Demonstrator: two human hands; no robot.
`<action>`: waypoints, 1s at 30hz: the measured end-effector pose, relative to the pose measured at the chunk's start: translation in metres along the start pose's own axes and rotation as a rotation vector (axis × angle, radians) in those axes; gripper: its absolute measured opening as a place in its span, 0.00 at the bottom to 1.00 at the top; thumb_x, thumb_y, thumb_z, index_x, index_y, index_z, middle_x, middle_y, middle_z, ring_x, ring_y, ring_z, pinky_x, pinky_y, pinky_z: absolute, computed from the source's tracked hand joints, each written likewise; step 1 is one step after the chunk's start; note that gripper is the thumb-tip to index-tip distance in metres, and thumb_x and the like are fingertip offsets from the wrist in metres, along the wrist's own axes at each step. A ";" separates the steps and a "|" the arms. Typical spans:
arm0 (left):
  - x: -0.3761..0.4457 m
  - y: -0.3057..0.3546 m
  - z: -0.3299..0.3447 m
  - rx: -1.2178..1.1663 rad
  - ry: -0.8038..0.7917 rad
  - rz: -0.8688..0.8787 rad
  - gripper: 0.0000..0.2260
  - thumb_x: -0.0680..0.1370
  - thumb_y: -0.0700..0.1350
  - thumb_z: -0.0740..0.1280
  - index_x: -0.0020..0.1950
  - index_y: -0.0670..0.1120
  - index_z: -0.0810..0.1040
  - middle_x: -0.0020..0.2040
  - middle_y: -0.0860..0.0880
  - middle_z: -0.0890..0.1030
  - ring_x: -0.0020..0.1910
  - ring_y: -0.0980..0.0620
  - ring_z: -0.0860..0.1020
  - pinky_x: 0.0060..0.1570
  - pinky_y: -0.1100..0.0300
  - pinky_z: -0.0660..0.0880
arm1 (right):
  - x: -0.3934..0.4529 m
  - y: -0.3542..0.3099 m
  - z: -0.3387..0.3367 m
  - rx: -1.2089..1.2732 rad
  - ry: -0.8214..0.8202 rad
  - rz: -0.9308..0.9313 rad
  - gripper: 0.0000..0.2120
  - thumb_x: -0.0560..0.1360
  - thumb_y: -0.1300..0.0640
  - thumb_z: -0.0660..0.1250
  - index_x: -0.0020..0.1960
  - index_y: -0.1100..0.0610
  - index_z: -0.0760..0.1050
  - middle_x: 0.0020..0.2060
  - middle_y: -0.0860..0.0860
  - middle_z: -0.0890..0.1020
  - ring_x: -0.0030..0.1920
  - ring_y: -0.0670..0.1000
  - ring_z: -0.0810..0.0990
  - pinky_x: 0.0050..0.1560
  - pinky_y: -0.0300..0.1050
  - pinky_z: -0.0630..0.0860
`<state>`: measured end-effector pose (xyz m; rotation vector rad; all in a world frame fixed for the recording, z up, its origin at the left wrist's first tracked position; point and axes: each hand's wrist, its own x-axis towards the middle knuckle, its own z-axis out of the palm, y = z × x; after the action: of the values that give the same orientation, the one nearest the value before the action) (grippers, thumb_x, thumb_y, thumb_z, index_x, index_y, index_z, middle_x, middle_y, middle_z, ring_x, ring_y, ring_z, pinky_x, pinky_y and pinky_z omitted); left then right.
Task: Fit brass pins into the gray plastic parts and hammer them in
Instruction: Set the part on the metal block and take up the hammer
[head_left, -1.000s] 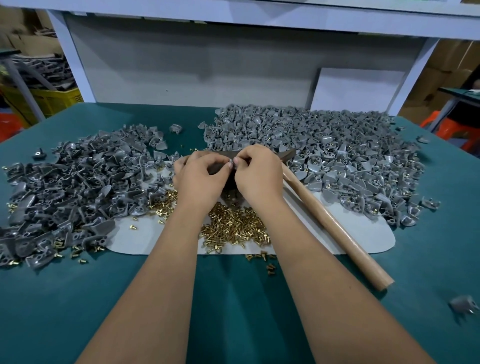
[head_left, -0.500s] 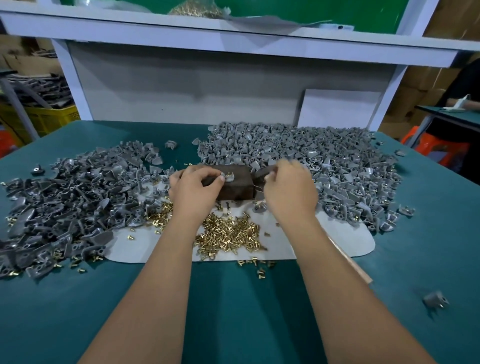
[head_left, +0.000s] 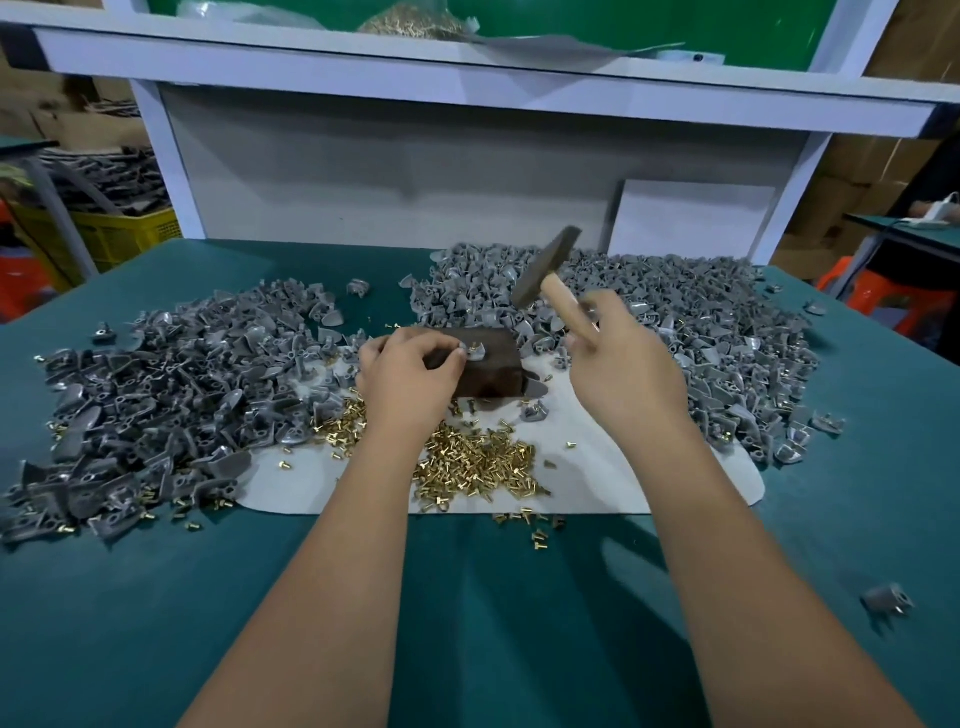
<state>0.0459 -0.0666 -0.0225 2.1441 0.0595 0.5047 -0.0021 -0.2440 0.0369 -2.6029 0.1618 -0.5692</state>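
Observation:
A dark metal block (head_left: 488, 371) stands on a white mat (head_left: 587, 467) at the table's middle. On its top lies one gray plastic part (head_left: 475, 351) with a brass pin standing in it; my left hand (head_left: 410, 371) pinches that part at its left side. My right hand (head_left: 623, 364) grips the wooden handle of a hammer (head_left: 545, 275), whose dark head is raised above and behind the block. A heap of loose brass pins (head_left: 467, 460) lies on the mat just in front of the block.
Gray plastic parts lie in a big pile on the left (head_left: 156, 400) and another at the back right (head_left: 675, 322). A stray part (head_left: 888, 603) sits near the right front. A white shelf frame (head_left: 467, 78) overhangs the green table (head_left: 467, 623).
My right hand left the part, took the hammer by its handle from the mat and lifted its head above the block. The left hand keeps the part on the block.

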 end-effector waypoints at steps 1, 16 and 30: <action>0.000 0.000 0.000 -0.003 0.005 0.002 0.03 0.77 0.54 0.69 0.44 0.63 0.77 0.59 0.59 0.77 0.65 0.48 0.62 0.64 0.49 0.61 | -0.002 -0.005 -0.006 0.028 -0.019 -0.033 0.17 0.81 0.53 0.59 0.68 0.43 0.66 0.47 0.46 0.80 0.36 0.50 0.74 0.33 0.43 0.67; 0.001 -0.003 0.003 -0.014 0.068 0.017 0.10 0.77 0.53 0.70 0.55 0.52 0.85 0.61 0.58 0.79 0.66 0.50 0.62 0.66 0.51 0.62 | -0.012 -0.030 0.002 -0.222 0.075 -0.315 0.29 0.78 0.57 0.62 0.72 0.32 0.58 0.49 0.47 0.84 0.41 0.53 0.81 0.26 0.39 0.64; 0.004 -0.007 0.007 -0.021 0.081 0.016 0.08 0.76 0.54 0.70 0.51 0.55 0.85 0.59 0.61 0.80 0.65 0.51 0.64 0.66 0.47 0.63 | -0.012 -0.023 0.006 -0.250 0.094 -0.271 0.31 0.78 0.58 0.62 0.72 0.32 0.56 0.43 0.46 0.83 0.32 0.48 0.69 0.24 0.37 0.57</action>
<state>0.0530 -0.0674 -0.0303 2.1049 0.0815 0.5993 -0.0103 -0.2189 0.0378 -2.8644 -0.0987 -0.8133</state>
